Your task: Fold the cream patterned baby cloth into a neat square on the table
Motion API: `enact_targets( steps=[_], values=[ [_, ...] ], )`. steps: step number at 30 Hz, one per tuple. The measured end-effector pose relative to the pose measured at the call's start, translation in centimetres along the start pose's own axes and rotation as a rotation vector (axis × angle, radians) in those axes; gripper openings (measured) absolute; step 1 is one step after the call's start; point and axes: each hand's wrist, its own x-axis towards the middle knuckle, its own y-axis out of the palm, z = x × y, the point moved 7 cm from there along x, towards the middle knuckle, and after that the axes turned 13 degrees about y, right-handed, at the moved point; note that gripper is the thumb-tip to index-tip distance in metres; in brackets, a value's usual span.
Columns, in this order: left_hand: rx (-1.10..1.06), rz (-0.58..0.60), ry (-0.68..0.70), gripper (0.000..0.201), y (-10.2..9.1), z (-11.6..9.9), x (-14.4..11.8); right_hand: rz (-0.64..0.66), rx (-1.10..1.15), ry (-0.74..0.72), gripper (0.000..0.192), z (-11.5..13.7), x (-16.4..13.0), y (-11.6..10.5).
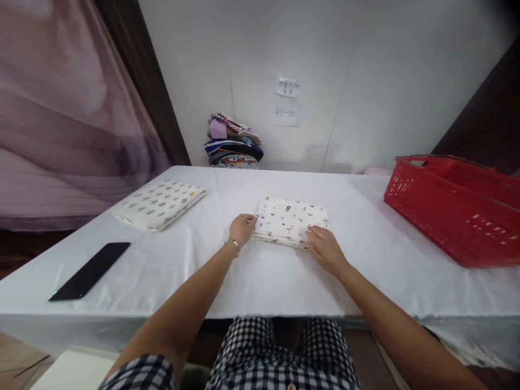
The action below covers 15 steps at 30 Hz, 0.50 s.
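Observation:
In front of me lies a folded white cloth [290, 216] printed with small motifs, a pink flamingo among them. Its stacked layers show along the near edge. My left hand [242, 228], with a bracelet at the wrist, is closed on the cloth's left edge, thumb and fingers pinching it. The fingers of my right hand [326, 250] lie stretched out over the near right corner, touching it. Off to the left is a second folded white cloth [162, 203] with rows of grey-green prints, which neither hand touches.
A dark flat phone-like slab [91, 271] rests at the table's near left. On the right stands a red plastic basket [447, 211]. Folded clothes [233, 142] are stacked against the back wall, below paper notes [286, 114]. A white sheet covers the table [357, 292]. Pinkish drapery [73, 108] hangs left.

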Motion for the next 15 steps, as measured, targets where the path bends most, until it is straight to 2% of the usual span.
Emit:
enact_targets(
  steps=[3, 6, 12, 15],
  values=[
    [0.042, 0.107, -0.183, 0.028, 1.1, 0.1, 0.7, 0.122, -0.097, 0.038, 0.046, 0.8, 0.3, 2.3],
    [0.059, 0.185, -0.293, 0.029, 1.8, 0.3, 0.6, 0.157, -0.147, 0.055, 0.053, 0.8, -0.1, 3.9],
    [0.158, 0.199, -0.264, 0.04, 1.7, 0.4, 1.9, 0.118, -0.169, 0.052, 0.051, 0.5, -0.5, 4.3],
    [0.185, 0.236, -0.241, 0.038, 2.2, 0.3, 3.1, 0.073, -0.163, 0.042, 0.05, 0.6, -0.5, 4.1]
  ],
)
